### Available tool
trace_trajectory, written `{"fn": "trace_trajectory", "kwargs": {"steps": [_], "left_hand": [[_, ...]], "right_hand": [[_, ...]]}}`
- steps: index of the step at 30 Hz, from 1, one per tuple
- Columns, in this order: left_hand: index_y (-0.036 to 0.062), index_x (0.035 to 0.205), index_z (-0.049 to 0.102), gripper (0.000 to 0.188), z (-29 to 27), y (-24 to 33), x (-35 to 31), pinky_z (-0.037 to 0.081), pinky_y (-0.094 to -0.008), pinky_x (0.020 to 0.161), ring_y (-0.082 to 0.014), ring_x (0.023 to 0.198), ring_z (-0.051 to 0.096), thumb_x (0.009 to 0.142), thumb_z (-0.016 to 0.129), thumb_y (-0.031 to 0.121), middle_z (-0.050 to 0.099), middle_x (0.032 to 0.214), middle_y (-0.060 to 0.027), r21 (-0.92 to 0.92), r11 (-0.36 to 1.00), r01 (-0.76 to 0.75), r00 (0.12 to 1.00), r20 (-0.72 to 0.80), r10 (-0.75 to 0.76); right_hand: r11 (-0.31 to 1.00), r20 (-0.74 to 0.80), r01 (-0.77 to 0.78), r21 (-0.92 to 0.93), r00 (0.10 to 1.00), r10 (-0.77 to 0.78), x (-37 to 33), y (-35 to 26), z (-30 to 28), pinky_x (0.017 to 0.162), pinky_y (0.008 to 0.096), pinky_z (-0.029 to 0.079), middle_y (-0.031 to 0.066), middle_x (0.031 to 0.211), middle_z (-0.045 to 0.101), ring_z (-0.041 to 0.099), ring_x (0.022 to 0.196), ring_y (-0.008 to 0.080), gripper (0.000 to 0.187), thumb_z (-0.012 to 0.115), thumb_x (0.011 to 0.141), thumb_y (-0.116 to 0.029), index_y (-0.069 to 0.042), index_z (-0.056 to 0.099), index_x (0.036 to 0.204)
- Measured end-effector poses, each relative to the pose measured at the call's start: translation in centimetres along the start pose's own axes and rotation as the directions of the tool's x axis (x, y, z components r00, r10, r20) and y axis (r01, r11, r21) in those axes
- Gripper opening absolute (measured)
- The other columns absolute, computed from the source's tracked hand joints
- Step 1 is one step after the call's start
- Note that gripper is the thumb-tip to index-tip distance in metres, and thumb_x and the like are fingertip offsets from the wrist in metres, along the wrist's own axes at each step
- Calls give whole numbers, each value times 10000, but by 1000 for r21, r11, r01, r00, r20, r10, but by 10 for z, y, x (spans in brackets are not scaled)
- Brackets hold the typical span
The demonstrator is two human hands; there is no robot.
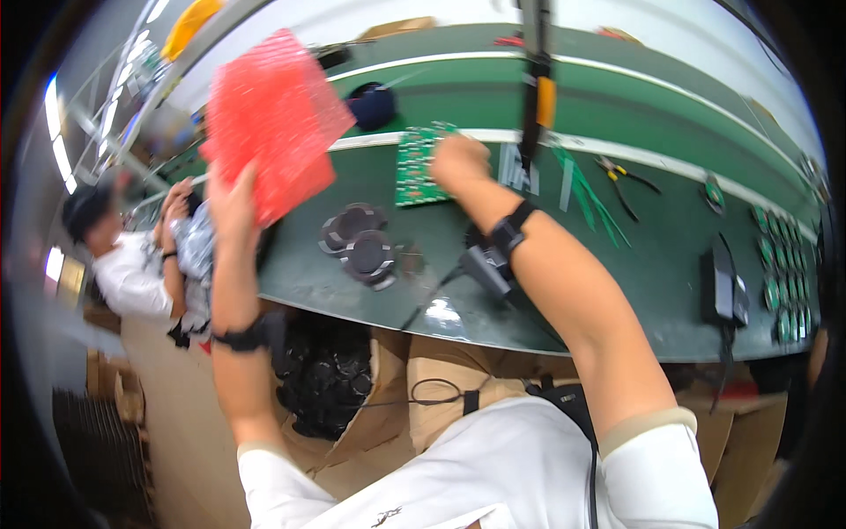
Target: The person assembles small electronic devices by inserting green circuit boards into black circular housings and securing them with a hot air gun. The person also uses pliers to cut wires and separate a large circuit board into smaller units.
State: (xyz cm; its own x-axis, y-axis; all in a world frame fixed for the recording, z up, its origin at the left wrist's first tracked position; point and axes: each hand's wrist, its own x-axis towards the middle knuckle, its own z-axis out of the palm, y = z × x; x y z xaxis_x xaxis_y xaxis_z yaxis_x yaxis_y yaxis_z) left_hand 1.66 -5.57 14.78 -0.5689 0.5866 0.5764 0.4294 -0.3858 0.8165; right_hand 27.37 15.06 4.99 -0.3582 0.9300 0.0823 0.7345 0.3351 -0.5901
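Observation:
My left hand [233, 203] is raised at the left, closed on the lower edge of a red bubble wrap bag [273, 123]. The bag hangs above the bench, slightly blurred. On the far part of the bench, my right hand [460, 164] is closed at the right edge of a green circuit board panel [416, 167] bearing rows of small parts. The fingertips of that hand are hidden behind the knuckles. Several round dark discs [366, 253] lie in a cluster nearer to me, between my two arms.
Pliers [624, 181], green strips [589, 198] and a black box with a cable [724, 286] lie to the right, before rows of small round boards [784, 273]. A dark cap [371, 106] sits at the back. Below stands a carton of black parts [326, 379]. Another person [132, 264] works at left.

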Motion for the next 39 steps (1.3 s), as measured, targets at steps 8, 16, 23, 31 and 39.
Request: {"fn": "trace_trajectory", "kwargs": {"steps": [8, 16, 23, 31, 39], "left_hand": [[-41, 1495, 416, 600, 28, 119, -213, 485, -432, 1078, -322, 1280, 587, 909, 544, -27, 540, 1444, -226, -84, 949, 305, 852, 470, -232], [-23, 1413, 445, 462, 165, 120, -288, 424, -355, 1074, -207, 1227, 568, 1013, 645, 96, 587, 1334, -110, 51, 941, 334, 193, 974, -122], [37, 1512, 379, 942, 259, 183, -346, 438, -426, 1092, -275, 1324, 516, 751, 905, 210, 465, 1465, -162, -282, 958, -39, 270, 921, 282], [43, 1429, 439, 829, 331, 202, -368, 418, -417, 1116, -267, 1294, 503, 713, 853, -16, 467, 1402, -128, -351, 936, -22, 198, 916, 348], [-18, 1509, 358, 996, 379, 198, -392, 400, -450, 1151, -314, 1381, 486, 829, 813, 550, 445, 1481, -197, -428, 888, 167, 139, 902, 409]], "right_hand": [[184, -356, 594, 783, 672, -649, -272, -2, -95, 1100, 452, 448, 301, 1555, 325, 484, 1339, 490, 1213, 906, 668, -191, 30, 175, 1610], [806, -241, 367, 465, 928, -284, -391, 130, -153, 807, 440, 577, 230, 1384, 522, 684, 972, 415, 1040, 827, 702, -188, -20, 284, 1573], [821, -467, 208, 532, 881, 79, -457, 185, -179, 779, 441, 565, 248, 1114, 668, 696, 909, 425, 899, 799, 759, -202, 33, 309, 1475], [915, -753, 367, 168, 647, -122, -510, 228, -211, 895, 436, 548, 262, 1206, 620, 673, 1057, 414, 1024, 880, 715, -177, -5, 248, 1502], [897, -705, 286, 337, 708, 39, -514, 273, -223, 979, 399, 523, 221, 1231, 613, 654, 1143, 376, 779, 801, 702, -118, -54, 464, 1402]]}}
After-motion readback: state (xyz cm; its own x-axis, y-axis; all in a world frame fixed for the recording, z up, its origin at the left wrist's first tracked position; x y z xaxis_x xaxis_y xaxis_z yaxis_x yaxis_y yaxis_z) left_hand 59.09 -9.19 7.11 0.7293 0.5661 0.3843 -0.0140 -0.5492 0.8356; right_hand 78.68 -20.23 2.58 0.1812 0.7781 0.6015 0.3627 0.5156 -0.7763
